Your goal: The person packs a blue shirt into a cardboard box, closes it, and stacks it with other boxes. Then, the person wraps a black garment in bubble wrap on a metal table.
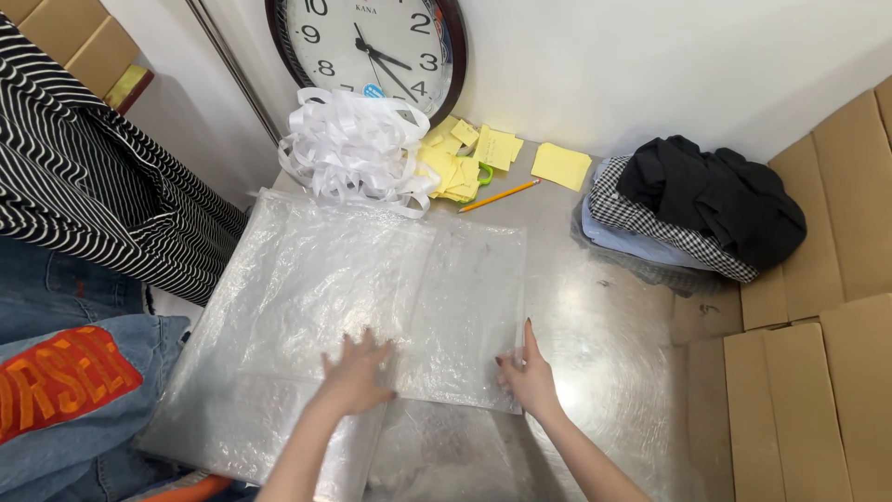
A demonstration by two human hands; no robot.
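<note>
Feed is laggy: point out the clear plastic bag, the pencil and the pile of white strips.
clear plastic bag point(372, 279), head view, crinkled middle.
pencil point(499, 195), head view, mid-shaft.
pile of white strips point(353, 149), head view, centre of heap.

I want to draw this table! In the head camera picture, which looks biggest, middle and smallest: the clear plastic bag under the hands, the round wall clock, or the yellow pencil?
1. Clear plastic bag, flat on the metal table, by far the largest.
2. Round wall clock, partly cut off by the frame's top edge and farther away, so its true size is unsure.
3. Yellow pencil, the smallest.

bags point(372, 279) | clear plastic, crinkled, stacked flat | on steel worktop point(595, 316), overhanging its left edge | top one smaller, at right
</note>
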